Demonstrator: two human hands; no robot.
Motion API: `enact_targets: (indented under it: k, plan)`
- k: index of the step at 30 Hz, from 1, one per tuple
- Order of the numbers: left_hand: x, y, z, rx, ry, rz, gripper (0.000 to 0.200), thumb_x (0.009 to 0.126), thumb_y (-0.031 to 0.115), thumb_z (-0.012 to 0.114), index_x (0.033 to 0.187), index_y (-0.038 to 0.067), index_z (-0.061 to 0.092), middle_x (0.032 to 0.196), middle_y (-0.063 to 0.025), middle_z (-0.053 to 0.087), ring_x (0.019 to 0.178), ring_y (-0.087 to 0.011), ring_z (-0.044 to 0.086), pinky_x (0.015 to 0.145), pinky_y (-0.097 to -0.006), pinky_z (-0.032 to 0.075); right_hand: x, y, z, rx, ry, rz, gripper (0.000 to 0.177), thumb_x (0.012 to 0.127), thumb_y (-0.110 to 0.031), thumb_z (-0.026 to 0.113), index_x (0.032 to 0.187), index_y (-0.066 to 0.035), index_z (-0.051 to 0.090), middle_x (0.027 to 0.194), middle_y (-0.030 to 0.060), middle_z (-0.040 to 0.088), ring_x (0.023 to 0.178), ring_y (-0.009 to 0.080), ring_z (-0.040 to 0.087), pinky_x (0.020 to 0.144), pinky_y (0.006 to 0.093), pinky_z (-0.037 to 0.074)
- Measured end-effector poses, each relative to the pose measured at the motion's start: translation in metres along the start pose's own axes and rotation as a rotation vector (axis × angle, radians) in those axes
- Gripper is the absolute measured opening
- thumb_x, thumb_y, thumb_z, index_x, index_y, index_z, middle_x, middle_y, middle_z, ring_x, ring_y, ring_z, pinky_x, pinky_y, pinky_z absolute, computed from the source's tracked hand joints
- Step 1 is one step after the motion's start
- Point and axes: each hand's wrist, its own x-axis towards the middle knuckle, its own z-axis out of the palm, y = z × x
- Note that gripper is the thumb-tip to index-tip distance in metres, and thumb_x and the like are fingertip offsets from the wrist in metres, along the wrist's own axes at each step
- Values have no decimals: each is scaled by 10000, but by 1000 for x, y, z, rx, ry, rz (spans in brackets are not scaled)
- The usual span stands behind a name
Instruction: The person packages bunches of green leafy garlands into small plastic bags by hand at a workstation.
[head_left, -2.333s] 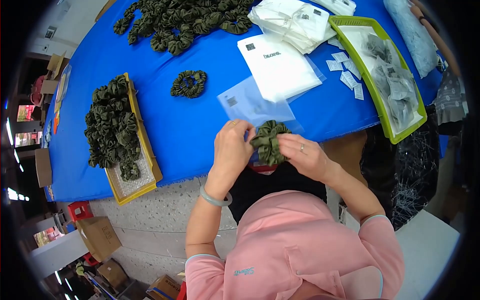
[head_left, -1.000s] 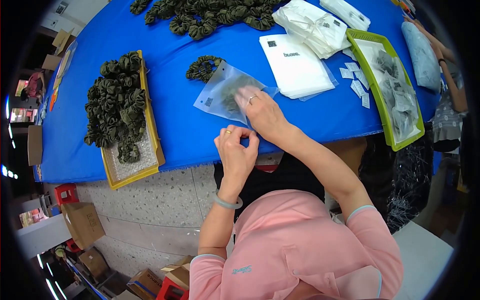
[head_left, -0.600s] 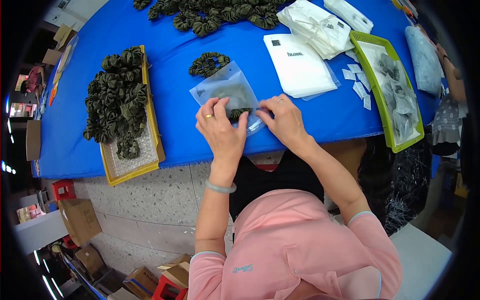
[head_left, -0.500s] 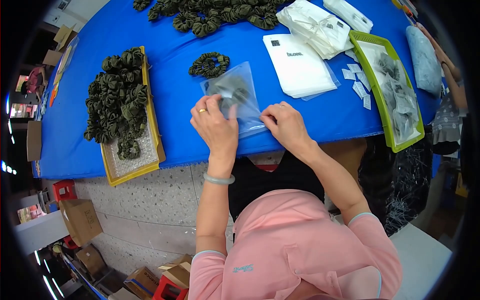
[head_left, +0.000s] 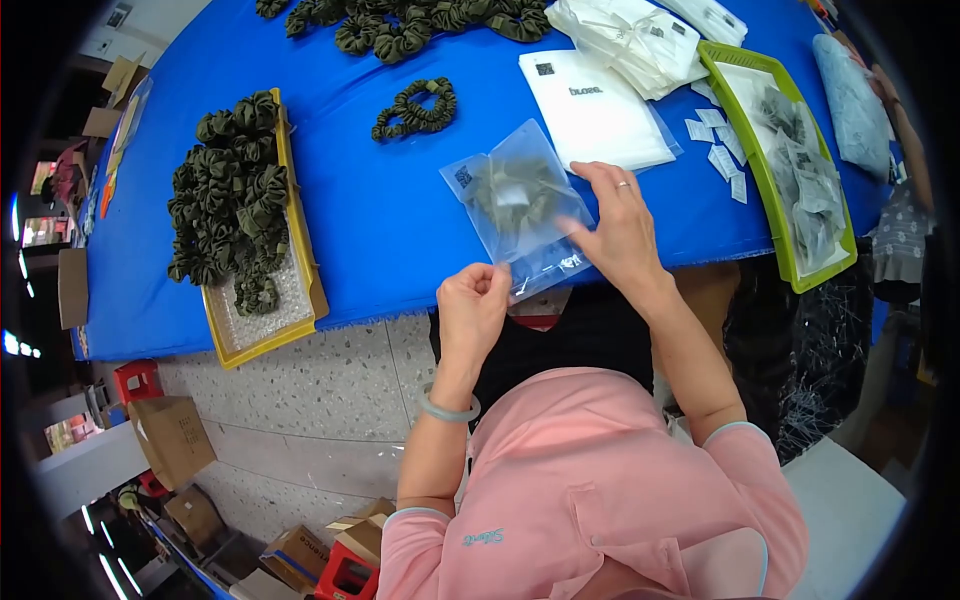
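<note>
A clear plastic bag (head_left: 548, 255) with a dark green scrunchie (head_left: 515, 200) inside lies tilted near the table's front edge. A white label shows in it over the scrunchie. My left hand (head_left: 472, 312) pinches the bag's lower left corner, thumb and fingers closed. At the bag's right edge is my right hand (head_left: 622, 225), thumb and fingers apart, the blurred thumb over the plastic. Two loose scrunchies (head_left: 425, 108) lie together beyond the bag.
To the left, a yellow tray (head_left: 312, 275) holds a scrunchie pile (head_left: 225, 195). More scrunchies (head_left: 400, 35) lie at the back. White printed bags (head_left: 590, 110), small white labels (head_left: 722, 158) and a green tray (head_left: 770, 195) of packed bags are to the right. Another person's arm (head_left: 905, 130) shows far right.
The bag has turned and shifted slightly right. My left hand has gone from its top to its lower left corner. My right hand has let go of the lower right corner and opened.
</note>
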Motion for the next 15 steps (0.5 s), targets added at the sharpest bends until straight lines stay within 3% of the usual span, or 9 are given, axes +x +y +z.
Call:
enact_targets:
  k: [5,9,15]
  plan:
    - [-8,6,-3,-223,-141,-240,250,949,201,671,793,7,693,565,-20,590,425,-63,396,406,-203,319,-30,-18,-18,144,-126,-333,89,773,-77,782,853,-70,745,887,30,639,812,187,544,737,291,478]
    - [-10,0,-6,-559,-200,-355,240,967,200,660,810,22,694,568,-14,564,419,-40,359,381,-176,251,-41,-19,6,281,-177,-359,49,800,-70,751,828,-108,737,878,11,626,799,176,530,741,283,463]
    - [-8,-10,-7,-640,-228,-425,236,967,206,666,822,22,693,572,-7,545,423,-35,348,378,-169,227,-41,-25,10,271,-221,-416,49,819,-57,724,817,-106,720,893,5,639,801,181,535,755,289,459]
